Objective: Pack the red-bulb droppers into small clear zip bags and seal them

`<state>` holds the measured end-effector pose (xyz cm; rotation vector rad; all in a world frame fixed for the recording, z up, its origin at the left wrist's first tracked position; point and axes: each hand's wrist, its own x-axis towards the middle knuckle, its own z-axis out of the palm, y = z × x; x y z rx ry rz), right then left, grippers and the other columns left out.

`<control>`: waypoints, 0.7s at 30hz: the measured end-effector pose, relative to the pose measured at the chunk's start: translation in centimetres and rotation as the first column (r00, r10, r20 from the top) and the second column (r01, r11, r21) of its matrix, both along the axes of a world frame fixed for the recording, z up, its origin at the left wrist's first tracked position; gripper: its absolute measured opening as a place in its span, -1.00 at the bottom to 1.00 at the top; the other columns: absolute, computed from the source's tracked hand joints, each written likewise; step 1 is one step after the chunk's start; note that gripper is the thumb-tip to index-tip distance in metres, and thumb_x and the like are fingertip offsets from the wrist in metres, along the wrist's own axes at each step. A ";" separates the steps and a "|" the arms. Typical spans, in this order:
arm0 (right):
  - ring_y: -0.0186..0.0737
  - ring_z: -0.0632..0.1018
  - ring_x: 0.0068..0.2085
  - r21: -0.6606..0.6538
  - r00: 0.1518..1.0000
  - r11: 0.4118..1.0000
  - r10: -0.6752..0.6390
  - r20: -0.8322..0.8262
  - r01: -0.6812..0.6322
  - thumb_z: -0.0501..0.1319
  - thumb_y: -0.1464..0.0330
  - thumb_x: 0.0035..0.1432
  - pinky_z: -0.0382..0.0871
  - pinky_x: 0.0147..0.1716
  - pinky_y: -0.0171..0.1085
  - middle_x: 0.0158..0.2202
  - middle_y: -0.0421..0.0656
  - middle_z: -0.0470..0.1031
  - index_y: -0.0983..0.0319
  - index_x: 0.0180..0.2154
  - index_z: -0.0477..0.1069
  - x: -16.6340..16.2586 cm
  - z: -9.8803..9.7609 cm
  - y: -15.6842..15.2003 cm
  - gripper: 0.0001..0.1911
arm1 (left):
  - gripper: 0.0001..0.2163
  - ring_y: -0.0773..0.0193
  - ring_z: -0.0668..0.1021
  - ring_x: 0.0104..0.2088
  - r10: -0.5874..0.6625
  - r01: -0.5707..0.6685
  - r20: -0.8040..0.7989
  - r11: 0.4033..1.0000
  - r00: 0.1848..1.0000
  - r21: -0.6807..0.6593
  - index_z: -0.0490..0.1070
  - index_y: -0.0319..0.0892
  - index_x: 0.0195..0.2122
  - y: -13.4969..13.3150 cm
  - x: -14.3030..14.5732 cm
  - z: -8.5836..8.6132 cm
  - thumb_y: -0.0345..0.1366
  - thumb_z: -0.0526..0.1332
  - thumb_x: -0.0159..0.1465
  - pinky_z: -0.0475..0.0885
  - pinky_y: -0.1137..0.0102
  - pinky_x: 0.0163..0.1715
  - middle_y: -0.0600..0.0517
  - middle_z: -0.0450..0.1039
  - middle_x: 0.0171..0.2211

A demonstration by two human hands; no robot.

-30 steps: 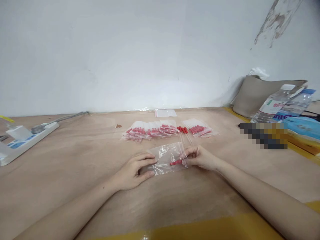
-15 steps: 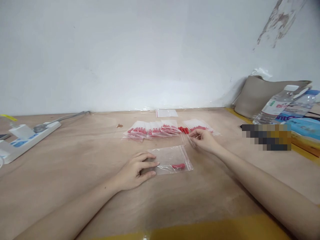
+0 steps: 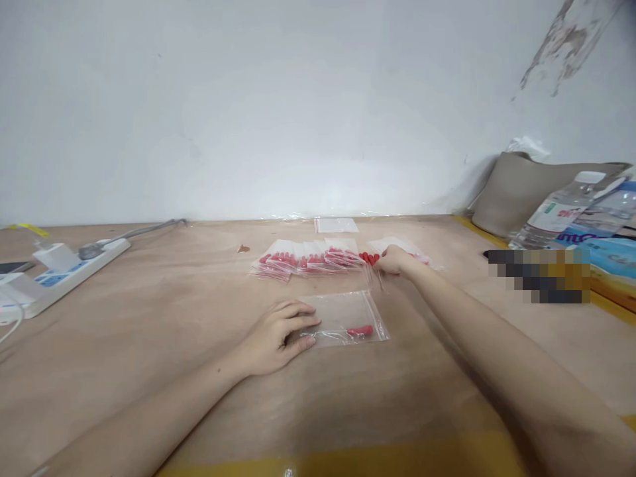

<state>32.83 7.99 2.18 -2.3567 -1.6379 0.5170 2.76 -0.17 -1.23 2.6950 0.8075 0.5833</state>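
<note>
In the head view, the left hand (image 3: 281,338) lies on the tabletop (image 3: 199,318) with its fingertips on the left end of a clear zip-lock bag (image 3: 335,308). Its grip is open, fingers spread and not pinching; the light touch probably stops the thin film from sliding. The bag lies flat, a red piece (image 3: 360,330) inside near its zip edge, which faces right, perhaps so that the right hand can reach it easily.

The right hand (image 3: 394,260) is beyond the bag, at the loose red-tipped sticks (image 3: 368,258). Its fingers are bunched and partly hidden, so I cannot tell whether its grip has closed on one. The sticks lie side by side between overlapping filled bags (image 3: 308,258) and another bag group (image 3: 385,245), seemingly to leave the nearer surface free.
</note>
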 end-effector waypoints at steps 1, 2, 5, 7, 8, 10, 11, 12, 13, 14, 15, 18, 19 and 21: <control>-0.28 0.39 -0.60 0.018 1.000 1.000 -0.007 -0.029 0.008 0.21 0.34 -0.08 0.19 -0.61 -0.33 -0.64 -0.16 0.34 0.40 -0.24 0.38 0.1 0.2 -0.4 -0.67 | -0.71 0.13 0.35 0.03 0.000 0.000 0.000 1.000 1.000 0.002 0.37 -0.03 0.01 0.0 0.0 0.0 -0.18 0.11 0.28 0.27 0.16 0.02 -0.02 0.34 0.00; -0.30 0.37 -0.61 0.056 0.996 0.998 -0.016 -0.083 0.021 0.20 0.34 -0.06 0.20 -0.62 -0.35 -0.64 -0.20 0.33 0.40 -0.12 0.31 0.3 0.4 -0.9 -0.57 | -0.70 0.13 0.35 0.03 -0.001 0.001 -0.001 1.000 1.000 0.002 0.36 -0.04 0.02 0.0 0.0 0.0 -0.18 0.11 0.28 0.27 0.16 0.02 -0.03 0.34 0.00; -0.35 0.36 -0.63 0.254 0.919 0.964 0.033 -0.393 0.074 0.14 0.43 -0.03 0.27 -0.63 -0.37 -0.62 -0.30 0.30 0.37 0.13 -0.04 0.4 0.6 -3.2 -0.33 | -0.70 0.14 0.36 0.02 -0.004 0.004 -0.001 1.000 1.000 0.008 0.35 -0.04 0.02 0.0 0.1 0.0 -0.19 0.10 0.28 0.28 0.17 0.01 -0.03 0.34 0.00; -0.35 0.37 -0.64 0.365 0.791 0.921 0.121 -0.600 0.136 0.11 0.49 -0.04 0.32 -0.63 -0.35 -0.61 -0.35 0.26 0.32 0.15 -0.13 0.3 0.1 -4.9 -0.28 | -0.71 0.13 0.36 0.02 -0.007 0.007 0.001 1.000 1.000 0.013 0.35 -0.04 0.02 0.0 0.1 0.0 -0.19 0.10 0.28 0.28 0.17 0.00 -0.03 0.34 -0.01; -0.35 0.38 -0.64 0.387 0.733 0.908 0.152 -0.663 0.161 0.10 0.50 -0.04 0.35 -0.63 -0.34 -0.60 -0.36 0.24 0.28 0.14 -0.12 0.1 -0.4 -5.8 -0.30 | -0.71 0.13 0.36 0.01 -0.006 0.006 0.001 1.000 1.000 0.014 0.35 -0.04 0.02 0.0 0.1 0.0 -0.19 0.10 0.28 0.28 0.17 0.00 -0.03 0.34 -0.01; -0.35 0.40 -0.65 0.400 0.642 0.886 0.170 -0.748 0.233 0.11 0.51 -0.06 0.37 -0.65 -0.33 -0.59 -0.38 0.22 0.21 0.07 -0.04 -0.4 -1.7 -7.1 -0.37 | -0.71 0.13 0.37 0.00 -0.002 0.002 -0.004 1.000 1.000 0.014 0.36 -0.04 0.01 0.0 0.1 0.0 -0.19 0.10 0.28 0.29 0.17 -0.01 -0.03 0.34 -0.01; -0.36 0.40 -0.64 0.396 0.597 0.876 0.169 -0.785 0.274 0.12 0.50 -0.07 0.38 -0.65 -0.34 -0.58 -0.39 0.21 0.18 0.02 0.00 -0.7 -2.3 -7.6 -0.42 | -0.71 0.13 0.37 0.00 0.000 0.000 -0.006 1.000 1.000 0.014 0.36 -0.04 0.01 0.0 0.1 0.1 -0.19 0.11 0.28 0.29 0.17 -0.01 -0.03 0.34 -0.02; -0.37 0.42 -0.63 0.385 0.546 0.867 0.165 -0.822 0.317 0.14 0.50 -0.08 0.40 -0.64 -0.34 -0.58 -0.39 0.22 0.16 -0.04 0.02 -1.0 -2.9 -7.9 -0.46 | -0.72 0.13 0.37 0.00 0.002 -0.002 -0.007 1.000 1.000 0.014 0.36 -0.04 0.01 -0.1 0.1 0.1 -0.19 0.10 0.28 0.29 0.17 -0.01 -0.03 0.35 -0.02; -0.37 0.43 -0.61 0.362 0.488 0.862 0.160 -0.858 0.355 0.16 0.50 -0.09 0.42 -0.61 -0.35 -0.57 -0.39 0.24 0.15 -0.09 0.04 -1.3 -3.5 -8.2 -0.50 | -0.72 0.13 0.37 0.00 0.001 -0.001 -0.007 1.000 1.000 0.014 0.36 -0.04 0.00 -0.1 0.2 0.2 -0.19 0.10 0.28 0.29 0.17 -0.01 -0.03 0.35 -0.02; -0.37 0.46 -0.59 0.331 0.425 0.865 0.155 -0.892 0.378 0.18 0.49 -0.10 0.44 -0.57 -0.34 -0.56 -0.38 0.27 0.14 -0.14 0.04 -1.7 -3.9 -8.5 -0.53 | -0.71 0.13 0.37 0.00 0.002 -0.002 -0.005 1.000 1.000 0.013 0.36 -0.04 0.01 -0.2 0.2 0.2 -0.19 0.11 0.27 0.29 0.17 0.00 -0.03 0.35 -0.02; -0.37 0.48 -0.56 0.296 0.365 0.875 0.151 -0.919 0.384 0.19 0.49 -0.10 0.46 -0.52 -0.34 -0.54 -0.37 0.30 0.13 -0.18 0.05 -1.9 -4.2 -8.7 -0.56 | -0.71 0.13 0.37 0.01 0.005 -0.004 -0.002 1.000 1.000 0.010 0.35 -0.05 0.02 -0.2 0.2 0.3 -0.19 0.11 0.27 0.29 0.17 0.01 -0.04 0.34 -0.01; -0.37 0.52 -0.48 0.220 0.269 0.931 0.141 -0.953 0.292 0.22 0.47 -0.07 0.48 -0.39 -0.33 -0.51 -0.30 0.40 0.15 -0.27 0.11 -2.4 -4.5 -9.3 -0.66 | -0.65 0.12 0.36 0.03 0.025 -0.025 0.010 1.000 1.000 -0.007 0.29 -0.07 0.07 -0.3 0.2 0.3 -0.18 0.12 0.26 0.27 0.16 0.03 -0.05 0.33 0.03; -0.36 0.53 -0.46 0.212 0.265 0.945 0.144 -0.953 0.248 0.23 0.45 -0.07 0.47 -0.37 -0.32 -0.50 -0.27 0.42 0.17 -0.29 0.14 -2.4 -4.4 -9.5 -0.69 | -0.63 0.12 0.36 0.04 0.034 -0.034 0.011 0.999 0.999 -0.012 0.27 -0.08 0.09 -0.3 0.2 0.3 -0.16 0.13 0.26 0.27 0.15 0.04 -0.05 0.33 0.04; -0.35 0.53 -0.44 0.213 0.287 0.962 0.158 -0.945 0.172 0.27 0.41 -0.09 0.46 -0.36 -0.31 -0.47 -0.24 0.46 0.19 -0.32 0.21 -2.1 -4.2 -10.0 -0.72 | -0.59 0.10 0.34 0.07 0.050 -0.050 0.005 0.999 0.999 -0.018 0.25 -0.08 0.10 -0.2 0.1 0.2 -0.13 0.14 0.24 0.25 0.13 0.06 -0.05 0.32 0.06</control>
